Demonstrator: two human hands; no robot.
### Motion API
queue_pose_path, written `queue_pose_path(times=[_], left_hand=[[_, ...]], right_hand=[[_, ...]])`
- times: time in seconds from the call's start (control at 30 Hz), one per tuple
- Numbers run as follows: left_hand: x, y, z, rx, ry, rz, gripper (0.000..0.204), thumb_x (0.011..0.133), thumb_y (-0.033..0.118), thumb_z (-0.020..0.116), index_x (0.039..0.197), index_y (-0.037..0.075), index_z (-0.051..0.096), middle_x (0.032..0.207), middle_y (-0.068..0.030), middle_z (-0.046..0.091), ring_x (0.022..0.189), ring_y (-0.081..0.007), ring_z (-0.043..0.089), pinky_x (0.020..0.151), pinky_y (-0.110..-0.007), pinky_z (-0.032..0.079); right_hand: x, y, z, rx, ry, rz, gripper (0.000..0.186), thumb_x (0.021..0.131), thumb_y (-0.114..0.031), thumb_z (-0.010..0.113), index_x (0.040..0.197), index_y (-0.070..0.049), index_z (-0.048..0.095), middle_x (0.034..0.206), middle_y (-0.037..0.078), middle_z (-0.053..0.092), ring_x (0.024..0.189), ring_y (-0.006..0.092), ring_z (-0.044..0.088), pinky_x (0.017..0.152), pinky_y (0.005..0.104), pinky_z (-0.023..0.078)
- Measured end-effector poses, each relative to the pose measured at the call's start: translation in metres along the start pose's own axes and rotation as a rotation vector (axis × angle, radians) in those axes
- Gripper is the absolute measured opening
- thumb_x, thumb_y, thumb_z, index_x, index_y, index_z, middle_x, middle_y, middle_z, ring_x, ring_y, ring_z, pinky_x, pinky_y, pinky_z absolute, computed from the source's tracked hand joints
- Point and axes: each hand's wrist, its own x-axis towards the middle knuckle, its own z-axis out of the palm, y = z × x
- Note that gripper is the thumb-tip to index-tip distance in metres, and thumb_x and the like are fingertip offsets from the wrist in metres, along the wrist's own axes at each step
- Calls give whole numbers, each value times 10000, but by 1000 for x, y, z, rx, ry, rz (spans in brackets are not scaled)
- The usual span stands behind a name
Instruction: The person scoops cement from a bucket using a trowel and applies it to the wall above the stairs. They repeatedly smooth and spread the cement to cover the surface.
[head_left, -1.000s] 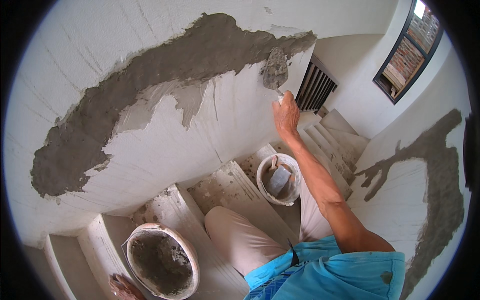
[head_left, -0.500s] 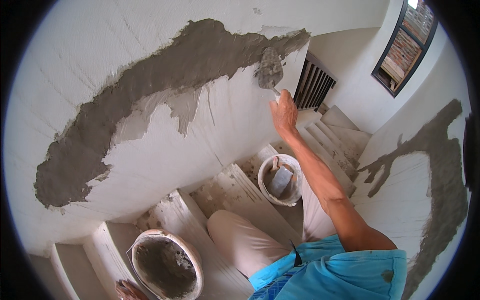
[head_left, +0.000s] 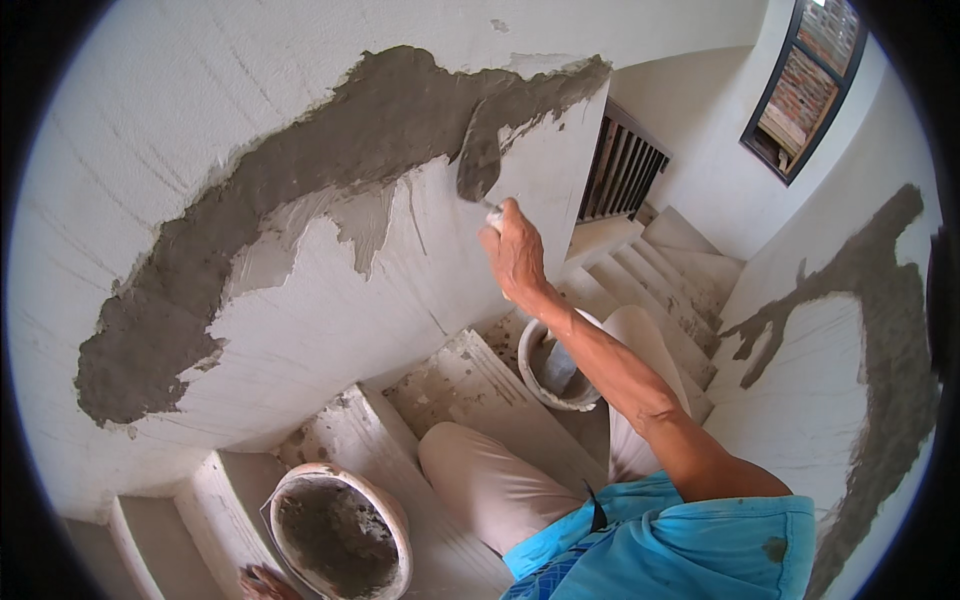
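My right hand [head_left: 517, 248] is wrapped round the handle of a trowel [head_left: 480, 160], its blade laid against the wall on the lower edge of a wide band of wet grey mortar [head_left: 340, 130]. The mortar is smooth in places and ragged along its edges. At the lower left, only part of my left hand [head_left: 268, 583] shows. Its fingers lie stretched out on a step, beside a bucket [head_left: 404, 545] with grey mortar inside, and hold nothing that I can see.
A second bucket [head_left: 527, 372] with a flat grey tool [head_left: 562, 366] in it stands between my legs, partly behind my right forearm. Stained stairs [head_left: 480, 385] run under me and on to the right. Beyond are a dark railing [head_left: 622, 170], a window [head_left: 805, 85] and another mortar-patched wall [head_left: 885, 330].
My right hand and the trowel have moved left and slightly down along the mortar's lower edge. My forearm now covers part of the second bucket. The left hand stays low by the nearer bucket.
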Motion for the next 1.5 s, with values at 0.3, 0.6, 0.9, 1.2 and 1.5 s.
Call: queue_pose_path(times=[0.3,0.6,0.9,1.2,1.5], left_hand=[[1,4,-1,-273,-147,-186,418,978,458,529,1145,86,622,1181,-149,600,1057,-350,580,870,-557,456],[-18,-15,37,-216,-88,-188,403,977,458,528,1098,93,648,1183,-149,606,1061,-373,576,851,-575,463],[15,11,-24,-466,-133,-287,433,971,460,529,1138,66,594,1080,-155,606,970,-375,588,851,-541,459],[11,4,-25,-387,-83,-214,436,961,442,563,1144,47,587,1061,-161,608,951,-372,587,845,-535,450],[-6,-7,9,-55,-2,5,398,957,408,594,1147,58,592,1122,-160,610,971,-361,598,817,-518,480]], right_hand=[[27,18,-8,134,136,27,178,819,-68,608,903,27,484,711,170,578,606,321,564,627,418,473],[-12,5,7,10,-10,-79,232,798,-48,643,938,31,477,755,209,549,716,413,606,641,479,466],[29,20,-8,-39,78,-43,187,812,-39,622,908,14,470,750,209,549,699,386,614,642,459,480],[18,23,-25,52,46,-85,192,817,-53,627,911,20,476,713,210,561,657,410,611,600,460,476],[17,17,-33,-18,-103,-218,193,818,-65,619,900,15,464,700,226,569,670,426,615,613,463,476]])
